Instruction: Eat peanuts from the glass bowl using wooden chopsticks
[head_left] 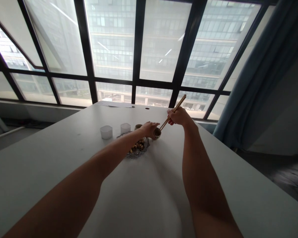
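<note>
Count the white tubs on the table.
2: one white tub left of the plate, another white tub behind the plate. The left forearm could hide more.

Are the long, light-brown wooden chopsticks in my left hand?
No, the long, light-brown wooden chopsticks are in your bare right hand, their lower ends at the small round cup.

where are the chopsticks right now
In the head view, the chopsticks are right of centre, held in the right hand, their tips at the small cup by the left hand.
</note>
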Demonstrator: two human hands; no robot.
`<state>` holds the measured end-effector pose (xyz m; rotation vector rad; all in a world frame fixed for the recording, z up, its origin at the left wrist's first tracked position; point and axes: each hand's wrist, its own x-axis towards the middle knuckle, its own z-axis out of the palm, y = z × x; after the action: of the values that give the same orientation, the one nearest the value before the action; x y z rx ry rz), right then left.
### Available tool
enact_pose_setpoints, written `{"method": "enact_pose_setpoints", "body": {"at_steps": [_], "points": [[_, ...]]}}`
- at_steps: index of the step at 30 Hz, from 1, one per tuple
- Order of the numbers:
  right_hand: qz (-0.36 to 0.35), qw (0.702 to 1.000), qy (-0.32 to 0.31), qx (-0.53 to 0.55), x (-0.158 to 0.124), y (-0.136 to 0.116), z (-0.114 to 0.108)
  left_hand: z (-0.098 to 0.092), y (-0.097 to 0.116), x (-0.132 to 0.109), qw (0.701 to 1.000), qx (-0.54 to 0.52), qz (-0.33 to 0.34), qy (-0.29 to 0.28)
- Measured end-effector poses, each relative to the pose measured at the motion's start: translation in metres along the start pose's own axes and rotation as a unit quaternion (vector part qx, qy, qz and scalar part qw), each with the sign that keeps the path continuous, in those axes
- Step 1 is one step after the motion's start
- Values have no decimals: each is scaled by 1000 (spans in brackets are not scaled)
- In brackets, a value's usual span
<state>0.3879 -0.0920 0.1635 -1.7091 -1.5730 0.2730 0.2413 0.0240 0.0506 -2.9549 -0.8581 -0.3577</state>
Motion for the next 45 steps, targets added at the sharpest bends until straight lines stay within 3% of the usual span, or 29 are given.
{"method": "enact_pose_setpoints", "body": {"at_steps": [3, 8, 19, 24, 28, 32, 36, 39, 42, 45], "points": [[-13, 1000, -16, 8, 2, 4, 0, 0, 2, 0, 996, 50, 71, 37], [-9, 999, -18, 28, 4, 8, 0, -3, 4, -1, 994, 54, 75, 60], [-16, 1000, 1, -3, 6, 9, 1, 4, 7, -5, 998, 17, -47, 27], [-44, 998, -27, 44, 0, 2, 0, -10, -1, -12, 996, -19, -88, -17], [-110, 981, -106, 115, -3, -10, 7, -30, -25, -58, 996, 2, -72, 58], [-116, 954, -241, 134, -1, -22, 27, -40, -60, -139, 983, 25, -72, 164], [-93, 929, -340, 113, -10, -20, 55, -36, -95, -208, 961, 47, -126, 243], [-101, 938, -298, 147, -31, -7, 78, -28, -117, -233, 943, 35, -180, 278], [-120, 964, -133, 195, -61, 6, 96, -16, -131, -239, 926, -14, -252, 280], [-128, 965, -40, 225, -87, 14, 104, -4, -138, -237, 901, -115, -314, 276]]}}
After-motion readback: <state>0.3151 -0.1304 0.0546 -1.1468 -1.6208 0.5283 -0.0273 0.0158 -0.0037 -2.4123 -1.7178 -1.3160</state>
